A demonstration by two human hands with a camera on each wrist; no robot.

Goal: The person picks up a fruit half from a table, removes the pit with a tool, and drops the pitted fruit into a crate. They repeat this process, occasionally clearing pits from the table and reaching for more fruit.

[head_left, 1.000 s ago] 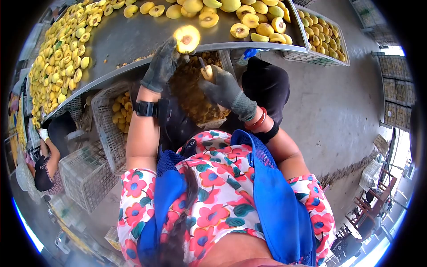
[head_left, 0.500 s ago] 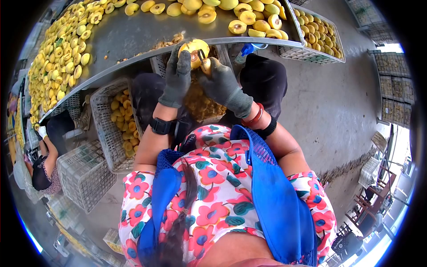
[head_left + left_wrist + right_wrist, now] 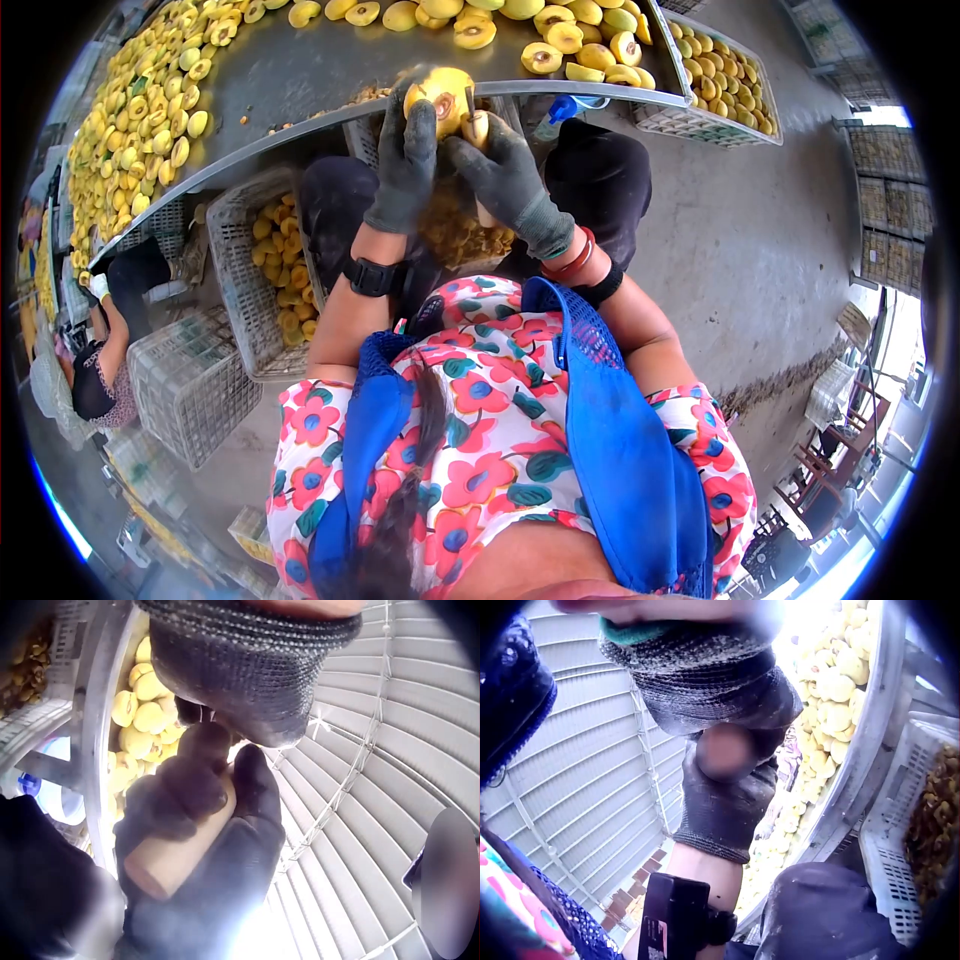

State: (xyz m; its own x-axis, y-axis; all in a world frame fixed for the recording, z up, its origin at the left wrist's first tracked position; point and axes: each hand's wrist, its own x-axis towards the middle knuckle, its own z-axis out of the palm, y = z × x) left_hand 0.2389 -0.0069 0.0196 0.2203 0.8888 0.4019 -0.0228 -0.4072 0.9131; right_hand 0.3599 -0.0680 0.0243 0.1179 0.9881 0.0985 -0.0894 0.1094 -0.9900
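Observation:
In the head view my gloved left hand point(image 3: 402, 175) holds a yellow peach half point(image 3: 438, 92) just over the table's near edge, its cut face showing a brown centre. My gloved right hand point(image 3: 508, 185) grips a pitting tool by its pale wooden handle point(image 3: 476, 130). The tool's dark metal end reaches the right side of the peach half. From the left wrist, the wooden handle point(image 3: 180, 851) shows clearly, with the right fingers point(image 3: 176, 787) curled round it. Gloves hide the peach half in both wrist views.
Peach halves point(image 3: 130, 150) cover the left of the metal table point(image 3: 300, 75); more fruit point(image 3: 590, 45) lies at its right end. A crate with peaches point(image 3: 225, 240) stands left of my legs, scraps point(image 3: 460, 230) between them. Another crate point(image 3: 690, 125) sits right. Another person point(image 3: 105, 360) is far left.
A second ago the peach half faced up, apart from the tool. Left hand and fruit have since tilted toward the right hand, and the tool's metal end has come to the fruit.

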